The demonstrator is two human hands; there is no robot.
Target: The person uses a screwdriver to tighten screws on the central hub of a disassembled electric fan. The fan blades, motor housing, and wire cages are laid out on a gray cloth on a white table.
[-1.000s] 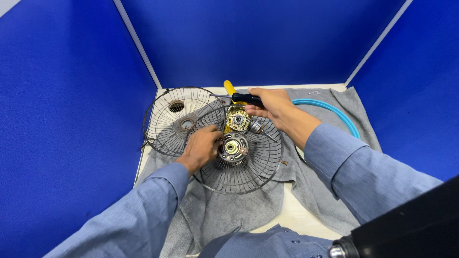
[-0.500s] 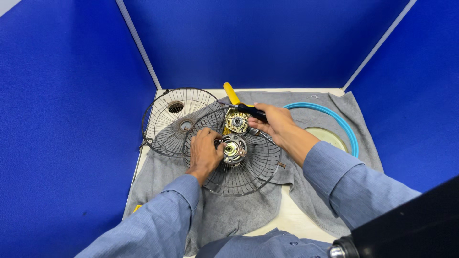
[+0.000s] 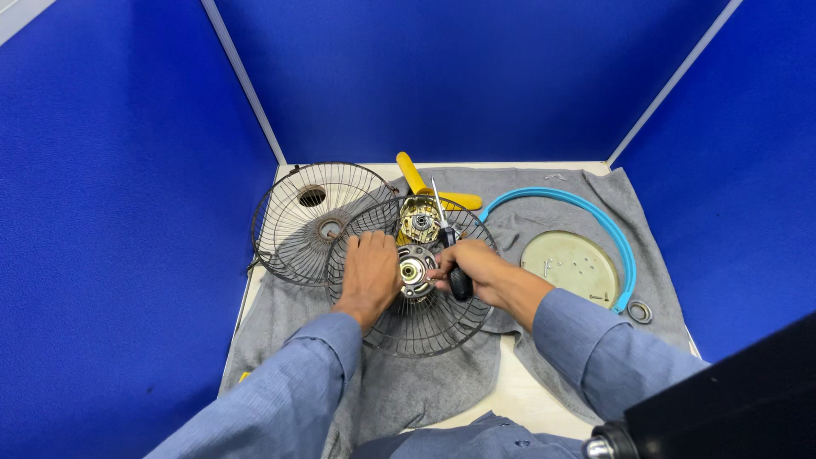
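A round wire fan guard [image 3: 425, 327] lies on a grey cloth [image 3: 408, 387] in front of me, with a metal motor hub [image 3: 414, 270] at its middle. My left hand [image 3: 370, 270] rests flat on the guard, fingers against the hub's left side. My right hand [image 3: 472, 268] grips a black-handled screwdriver [image 3: 449, 245], shaft pointing up and away, while its fingers touch the hub's right side. A brass-coloured motor part [image 3: 419, 223] sits just behind the hub.
A second wire guard [image 3: 306, 217] lies at the back left, overlapped by the first. Yellow fan blades [image 3: 425, 189] lie behind. A blue ring [image 3: 595, 223], a beige disc [image 3: 569, 265] and a small metal ring [image 3: 639, 312] lie to the right. Blue partition walls enclose the table.
My right hand has come back from the far side of the guard to the hub, bringing the screwdriver with it. My left hand has stayed at the hub's left side.
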